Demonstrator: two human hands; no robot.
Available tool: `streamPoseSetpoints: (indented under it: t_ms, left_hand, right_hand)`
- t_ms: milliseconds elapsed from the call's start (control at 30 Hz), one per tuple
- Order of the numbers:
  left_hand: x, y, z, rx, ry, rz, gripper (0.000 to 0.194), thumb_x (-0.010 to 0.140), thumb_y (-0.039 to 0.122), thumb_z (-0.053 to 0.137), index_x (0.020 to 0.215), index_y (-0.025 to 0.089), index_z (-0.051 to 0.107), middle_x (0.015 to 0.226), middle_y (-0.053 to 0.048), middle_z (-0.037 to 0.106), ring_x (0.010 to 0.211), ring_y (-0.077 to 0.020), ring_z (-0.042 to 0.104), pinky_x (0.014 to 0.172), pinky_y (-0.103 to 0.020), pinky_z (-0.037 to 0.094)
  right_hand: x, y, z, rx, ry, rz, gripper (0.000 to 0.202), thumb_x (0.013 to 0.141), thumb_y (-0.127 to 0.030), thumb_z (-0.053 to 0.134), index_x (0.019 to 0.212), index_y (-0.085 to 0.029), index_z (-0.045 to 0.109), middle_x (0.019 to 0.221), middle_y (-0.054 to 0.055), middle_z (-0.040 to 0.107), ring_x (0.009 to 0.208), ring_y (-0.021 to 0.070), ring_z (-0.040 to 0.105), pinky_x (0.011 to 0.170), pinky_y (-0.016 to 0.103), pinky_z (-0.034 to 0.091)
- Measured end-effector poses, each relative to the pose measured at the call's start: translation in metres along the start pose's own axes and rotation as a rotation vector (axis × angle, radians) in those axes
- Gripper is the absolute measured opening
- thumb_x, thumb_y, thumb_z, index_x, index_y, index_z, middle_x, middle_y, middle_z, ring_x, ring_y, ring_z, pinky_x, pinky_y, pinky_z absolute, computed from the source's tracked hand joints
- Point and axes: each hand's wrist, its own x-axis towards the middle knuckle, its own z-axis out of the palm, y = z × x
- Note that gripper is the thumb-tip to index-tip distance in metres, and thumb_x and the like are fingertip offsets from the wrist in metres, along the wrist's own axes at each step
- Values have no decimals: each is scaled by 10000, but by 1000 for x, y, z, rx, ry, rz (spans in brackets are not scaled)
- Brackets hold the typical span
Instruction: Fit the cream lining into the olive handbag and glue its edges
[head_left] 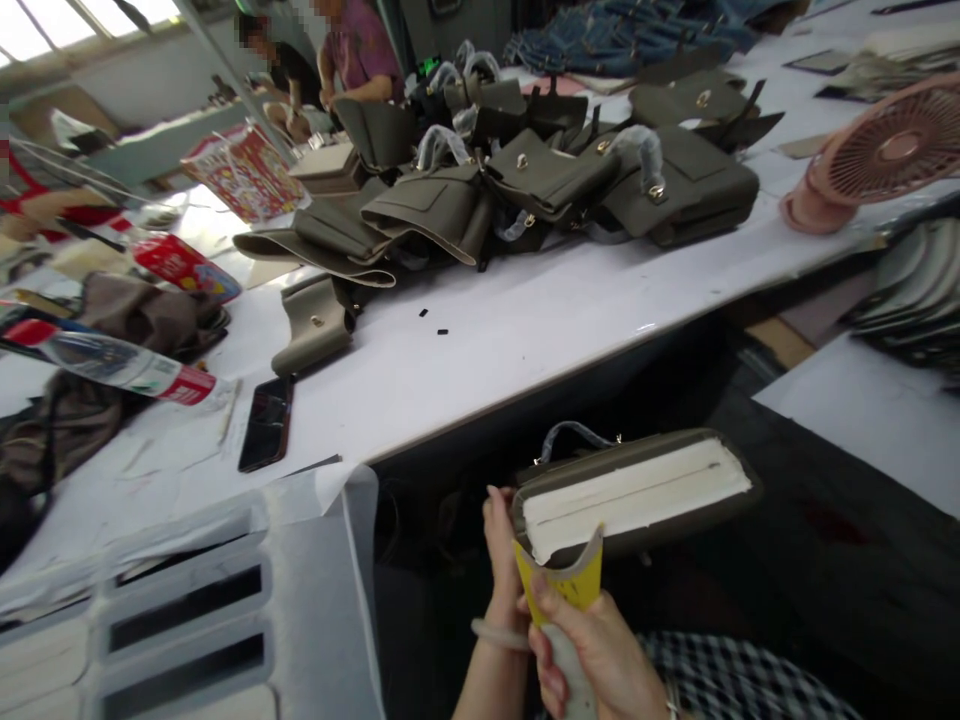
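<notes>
Below the table edge, my left hand (501, 545) grips the left end of an olive-green handbag (637, 455) whose top is stuffed with white foam sheets. My right hand (592, 650) holds a yellow-and-tan curved tool (571, 582) with a grey handle; its tip is pushed in at the bag's near left corner. A wrapped handle loop (566, 432) shows behind the bag. A bracelet sits on my left wrist.
A heap of olive handbags (540, 180) lies on the white table (487, 350). One loose bag piece (315, 320), a phone (266, 422), a bottle (120, 365), a pink fan (877, 150) are there. Two people sit far back. A white crate (187, 600) stands at left.
</notes>
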Motion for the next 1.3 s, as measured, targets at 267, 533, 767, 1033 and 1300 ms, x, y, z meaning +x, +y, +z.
streamPoseSetpoints:
  t_ms: [267,533,767,1033,1300]
  left_hand:
    - [-13,51,21,404,-427,320,597,1005,533,297,937,212,796,1015,-60,771,1226,-266,588,1189,-440,261]
    - [-15,49,25,408,-379,315,601,1017,489,282,899,210,802,974,-51,779,1178,-265,625,1191,-449,269]
    - [-17,50,29,443,-339,331,605,1016,484,294,869,194,803,923,-56,783,1080,-263,675,1157,-446,328]
    - [-16,44,33,610,-212,432,520,991,493,403,802,194,785,846,-50,780,852,-223,711,895,-339,501]
    - [-24,52,49,932,-217,704,329,961,429,498,1207,251,624,1122,-52,721,1065,-243,636,1164,-459,229]
  right_hand:
    - [-5,-8,-2,-57,13,22,688,535,-783,767,697,-135,604,421,-40,472,288,62,359,283,188,314]
    - [-7,-22,-9,-135,-81,95,656,561,-765,762,690,-143,599,421,-45,467,298,58,357,292,176,320]
    - [-2,-26,-19,-192,-151,89,625,635,-749,729,695,-137,614,428,-30,494,299,69,391,309,182,298]
    - [9,-21,-27,-202,-166,101,702,556,-838,690,659,-148,602,397,-25,488,288,76,386,310,186,249]
    - [-1,-28,-41,-284,-259,2,695,664,-822,631,569,-136,587,476,34,549,380,108,501,414,213,385]
